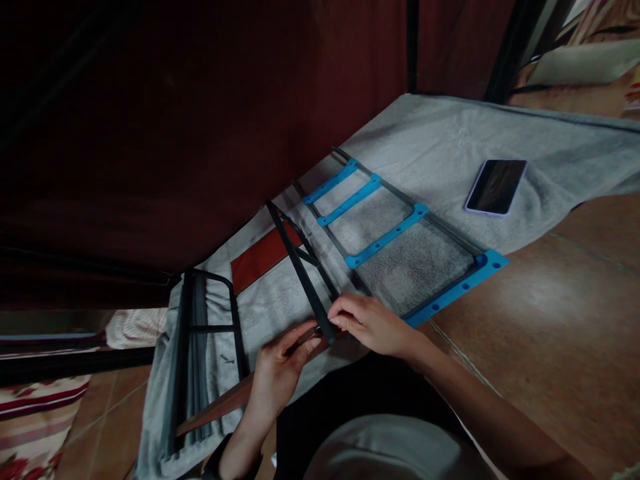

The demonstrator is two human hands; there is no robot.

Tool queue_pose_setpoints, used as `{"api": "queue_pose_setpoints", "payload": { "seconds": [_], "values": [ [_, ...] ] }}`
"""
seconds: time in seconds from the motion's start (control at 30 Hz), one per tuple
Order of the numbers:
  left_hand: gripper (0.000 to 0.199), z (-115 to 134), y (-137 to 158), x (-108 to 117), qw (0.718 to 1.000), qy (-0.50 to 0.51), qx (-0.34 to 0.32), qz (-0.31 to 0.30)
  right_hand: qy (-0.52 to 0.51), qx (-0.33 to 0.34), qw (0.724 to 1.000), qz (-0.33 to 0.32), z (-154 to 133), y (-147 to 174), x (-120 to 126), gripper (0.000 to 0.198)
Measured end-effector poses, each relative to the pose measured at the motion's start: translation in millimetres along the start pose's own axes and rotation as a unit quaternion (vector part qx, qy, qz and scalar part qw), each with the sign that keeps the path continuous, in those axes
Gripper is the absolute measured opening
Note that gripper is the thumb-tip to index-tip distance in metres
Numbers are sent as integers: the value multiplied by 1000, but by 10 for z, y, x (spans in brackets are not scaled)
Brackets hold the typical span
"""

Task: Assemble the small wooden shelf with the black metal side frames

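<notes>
A black leg frame point(300, 272) bars direct passage between the left fingers point(299, 331) and right fingers point(350, 305). Beyond the right fingers, blue rungs point(387, 238) obstruct; left-forward of the left fingers, bare blanket point(265, 300) offers passage.

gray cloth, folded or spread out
Spread out: the gray cloth reaches widely across the tiled floor, with the phone and blue frame on it.

A phone point(497, 187) lies on a grey cloth point(434, 143) bordered by a dark red panel point(240, 133), possibly fabric.
</notes>
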State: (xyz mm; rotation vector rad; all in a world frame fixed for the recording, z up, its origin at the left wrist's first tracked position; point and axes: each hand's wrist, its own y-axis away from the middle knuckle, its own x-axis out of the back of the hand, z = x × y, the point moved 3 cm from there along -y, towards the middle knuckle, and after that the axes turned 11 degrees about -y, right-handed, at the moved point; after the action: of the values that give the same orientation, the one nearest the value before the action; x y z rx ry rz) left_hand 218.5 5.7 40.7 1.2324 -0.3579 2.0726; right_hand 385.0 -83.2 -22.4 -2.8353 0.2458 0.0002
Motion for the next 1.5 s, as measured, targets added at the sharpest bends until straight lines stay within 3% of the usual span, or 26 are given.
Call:
{"api": "queue_pose_setpoints", "payload": {
  "seconds": [0.33, 0.6, 0.77, 1.1, 1.5],
  "values": [
    [22, -28, 58, 36, 999, -48, 9, 22, 30, 47, 998, -38, -73, -15, -17, 20],
    [24, -64, 93, 7, 998, 27, 45, 42, 26, 78, 994, -73, -101, -69, 43, 18],
    [29, -110, 106, -26, 996, 44, 64, 41, -15, 76, 995, -62, -81, -107, 70, 18],
    [27, -139, 137, -56, 996, 42, 56, 51, -142, 7, 989, -35, 50, -75, -7, 16],
    [29, -25, 108, -64, 999, -5, 39, 19, -21, -2, 999, 45, 74, -30, -147, 24]
  ]
}}
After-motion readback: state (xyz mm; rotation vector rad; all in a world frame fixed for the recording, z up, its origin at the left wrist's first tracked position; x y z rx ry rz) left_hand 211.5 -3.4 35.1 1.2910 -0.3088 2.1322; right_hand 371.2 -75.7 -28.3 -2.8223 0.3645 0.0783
